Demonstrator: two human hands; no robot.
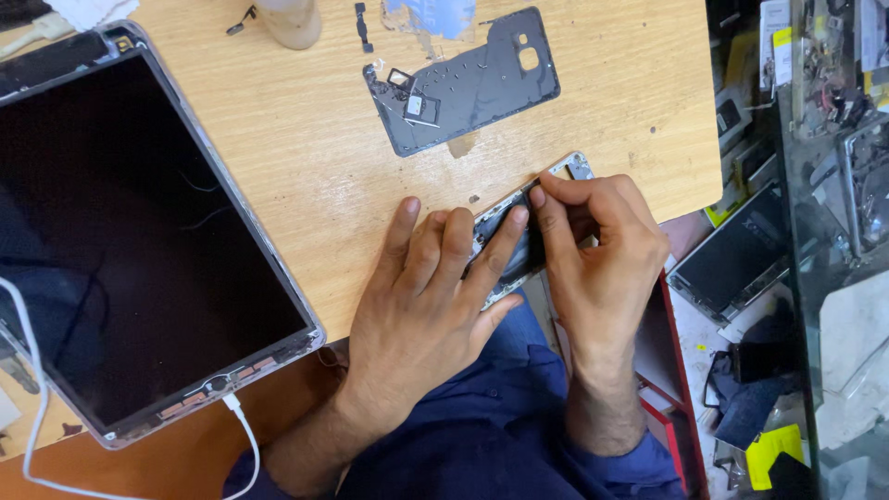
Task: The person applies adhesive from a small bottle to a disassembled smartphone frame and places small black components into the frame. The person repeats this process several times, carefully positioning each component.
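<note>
An opened phone (528, 248) with a metal frame lies at the near edge of the wooden table (306, 157). My left hand (426, 296) lies flat over its lower part, fingers spread and pressing it down. Over the phone's upper part my right hand (593, 245) curls, thumb and forefinger pinched together on something small at its inside; what they pinch is hidden. The phone's dark back cover (472, 88) lies apart, farther back on the table, with small screws and parts on it.
A large tablet (130, 241) with a dark screen fills the left, a white cable (243, 431) plugged into its near edge. A beige cylinder (289, 20) stands at the back. Right of the table, shelves hold spare phones and parts (741, 255).
</note>
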